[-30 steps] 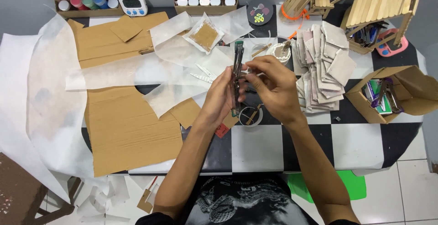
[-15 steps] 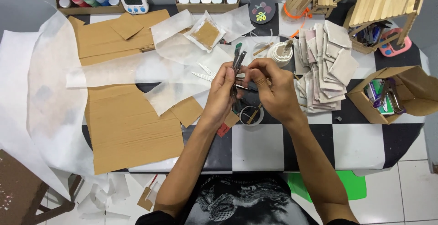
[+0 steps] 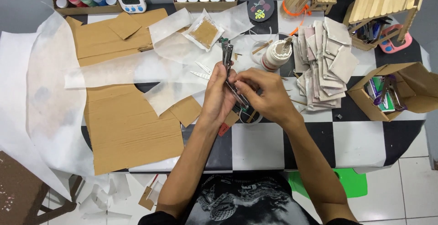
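Centre of frame, above a black-and-white checkered table (image 3: 260,147). Left hand (image 3: 218,98) is wrapped around the lower body of a long metal utility knife (image 3: 227,60), which stands roughly upright, tip toward the top of the frame. Right hand (image 3: 264,95) is closed on the knife's lower end, fingertips pinched on a slim metal part, probably the blade or slider; too small to tell which. Both hands are clamped on the one tool, held just off the table.

Surroundings: a white glue bottle (image 3: 276,55) just above right of the hands; stack of grey-white square tiles (image 3: 326,65) to the right; cardboard sheets (image 3: 130,129) and translucent white paper (image 3: 105,72) to the left; a roll of tape (image 3: 250,115) under the right hand.

Risk, as I judge it: fingertips sit close to a sharp edge. If the slim part sticks and then gives suddenly, the right fingers could slide along the blade. A loose left grip would let the knife twist or drop onto the tape roll or the table.
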